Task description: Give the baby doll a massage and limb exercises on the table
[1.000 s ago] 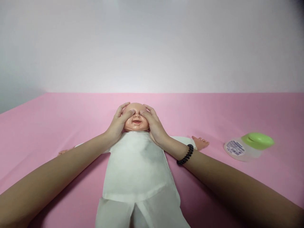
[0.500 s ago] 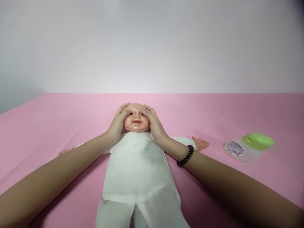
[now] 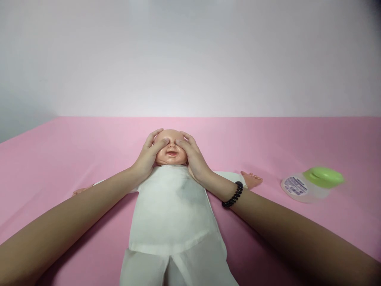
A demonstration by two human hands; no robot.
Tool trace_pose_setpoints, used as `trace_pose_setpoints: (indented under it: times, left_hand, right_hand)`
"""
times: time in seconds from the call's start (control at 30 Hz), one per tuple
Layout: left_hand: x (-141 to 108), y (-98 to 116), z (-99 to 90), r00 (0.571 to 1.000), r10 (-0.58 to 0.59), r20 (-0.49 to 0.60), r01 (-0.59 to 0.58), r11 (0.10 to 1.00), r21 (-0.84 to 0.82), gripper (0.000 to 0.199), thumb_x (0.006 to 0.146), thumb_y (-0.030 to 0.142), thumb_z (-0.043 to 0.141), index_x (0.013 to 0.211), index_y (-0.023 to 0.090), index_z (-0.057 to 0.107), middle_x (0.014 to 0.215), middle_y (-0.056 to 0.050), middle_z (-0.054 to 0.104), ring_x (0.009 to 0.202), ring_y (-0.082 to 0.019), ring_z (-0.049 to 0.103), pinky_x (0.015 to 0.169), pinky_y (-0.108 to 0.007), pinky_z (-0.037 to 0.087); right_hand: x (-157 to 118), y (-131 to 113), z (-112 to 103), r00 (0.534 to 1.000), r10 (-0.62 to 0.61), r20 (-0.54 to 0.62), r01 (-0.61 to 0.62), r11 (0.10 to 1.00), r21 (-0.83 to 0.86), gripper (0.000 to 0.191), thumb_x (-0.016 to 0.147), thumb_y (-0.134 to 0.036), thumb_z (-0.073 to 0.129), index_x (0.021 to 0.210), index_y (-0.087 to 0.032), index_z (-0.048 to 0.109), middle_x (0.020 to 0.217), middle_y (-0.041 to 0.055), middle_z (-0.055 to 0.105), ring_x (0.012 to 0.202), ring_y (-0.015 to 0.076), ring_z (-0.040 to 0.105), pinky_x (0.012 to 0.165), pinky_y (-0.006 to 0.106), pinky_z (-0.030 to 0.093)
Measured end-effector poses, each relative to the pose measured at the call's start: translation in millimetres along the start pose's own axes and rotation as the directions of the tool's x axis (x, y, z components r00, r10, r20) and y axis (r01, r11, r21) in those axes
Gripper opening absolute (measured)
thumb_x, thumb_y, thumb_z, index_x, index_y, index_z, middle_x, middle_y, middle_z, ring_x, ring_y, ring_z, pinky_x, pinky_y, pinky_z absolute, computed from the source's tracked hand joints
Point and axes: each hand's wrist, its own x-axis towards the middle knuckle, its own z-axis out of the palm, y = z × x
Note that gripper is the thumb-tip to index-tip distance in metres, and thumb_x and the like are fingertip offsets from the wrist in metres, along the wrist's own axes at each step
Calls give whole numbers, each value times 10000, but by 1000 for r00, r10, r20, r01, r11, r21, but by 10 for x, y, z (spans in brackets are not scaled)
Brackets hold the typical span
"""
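- Now both thumbs (image 3: pixel 162 143) cover the eyes of the doll (image 3: pixel 172 206); half a second ago they sat further out, eyes showing.
- Covered a second ago too, so probably a repeated thumb stroke over the eye area, now at its inner end.
- Pose: left hand (image 3: pixel 147 155) and right hand (image 3: pixel 195 158) mirror each other, forearms running up from the lower corners of the frame; black bracelet (image 3: pixel 233 195) at right wrist.
- Grip: each hand clamped around one side of the head (image 3: pixel 172 159).
- Doll on its back, centre to bottom of frame, on pink counter (image 3: pixel 89 143); green-capped bottle (image 3: pixel 312 182) at right.
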Motion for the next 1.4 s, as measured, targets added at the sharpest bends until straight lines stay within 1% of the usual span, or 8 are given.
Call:
trace_pose_setpoints:
  times: [0.23, 0.37, 0.43, 0.67, 0.83, 1.1, 1.23, 1.4]
  left_hand:
    - [-16, 31, 34, 1000, -3, -19, 4, 1000, 11, 590, 840, 328, 775, 1388, 303, 559, 1200, -40, 697, 992, -193, 719, 848, -286, 609]
    - [3, 12, 21, 999, -2, -54, 2, 1000, 3, 538, 835, 357, 723, 1355, 307, 592, 1198, -34, 684, 1018, -203, 698, 781, -262, 591]
    - [14, -1, 6, 999, -3, -51, 3, 1000, -2, 527, 835, 375, 717, 1347, 322, 601, 1189, -26, 684, 1028, -208, 693, 760, -256, 585]
    - [11, -11, -1, 999, 19, -29, -18, 1000, 25, 550, 846, 396, 740, 1366, 311, 581, 1217, -28, 686, 1050, -206, 690, 832, -272, 589]
    - [6, 3, 16, 999, 14, -33, -13, 1000, 12, 552, 859, 365, 773, 1371, 296, 578, 1265, -37, 676, 1025, -183, 704, 893, -277, 591]
    - [13, 15, 19, 1000, -2, -24, 2, 1000, -5, 554, 858, 324, 792, 1371, 314, 583, 1231, -26, 693, 985, -166, 710, 844, -249, 594]
    - [14, 10, 26, 999, 2, -45, -2, 1000, 14, 526, 862, 341, 758, 1360, 309, 593, 1258, -29, 677, 1024, -182, 697, 850, -255, 589]
    - [9, 6, 15, 999, 18, -41, -18, 1000, 1, 505, 857, 358, 728, 1342, 297, 603, 1213, -30, 672, 1054, -198, 676, 822, -253, 577]
  right_hand:
    - [20, 13, 5, 1000, -7, 15, 6, 1000, 11, 542, 761, -489, 767, 1238, -301, 593, 1311, 24, 640, 1249, 254, 623, 1076, 425, 511]
    - [29, 10, 9, 1000, -1, 7, 1, 1000, 25, 526, 764, -484, 763, 1229, -304, 594, 1319, 17, 638, 1276, 255, 612, 1095, 423, 504]
    - [25, 6, 8, 1000, 5, 6, -5, 1000, 29, 518, 771, -480, 758, 1230, -307, 594, 1316, 13, 641, 1280, 255, 611, 1098, 427, 504]
    - [18, 17, -4, 1000, 2, 12, -2, 1000, 30, 491, 783, -477, 747, 1220, -311, 599, 1322, 4, 644, 1267, 249, 617, 1106, 430, 504]
    - [32, 24, -8, 1000, -8, 10, 8, 1000, 18, 515, 767, -481, 747, 1229, -305, 601, 1346, 18, 627, 1286, 253, 600, 1111, 424, 491]
    - [4, -4, 12, 1000, 3, 5, -3, 1000, 17, 584, 728, -488, 768, 1249, -296, 586, 1324, 29, 629, 1245, 255, 616, 1063, 418, 514]
    - [16, 4, 6, 1000, 1, 8, -1, 1000, 13, 555, 746, -482, 752, 1244, -300, 589, 1319, 23, 634, 1259, 256, 613, 1082, 425, 505]
    - [25, 13, 0, 1000, -6, 5, 5, 999, 32, 534, 758, -489, 758, 1230, -299, 595, 1320, 15, 639, 1281, 250, 610, 1092, 414, 502]
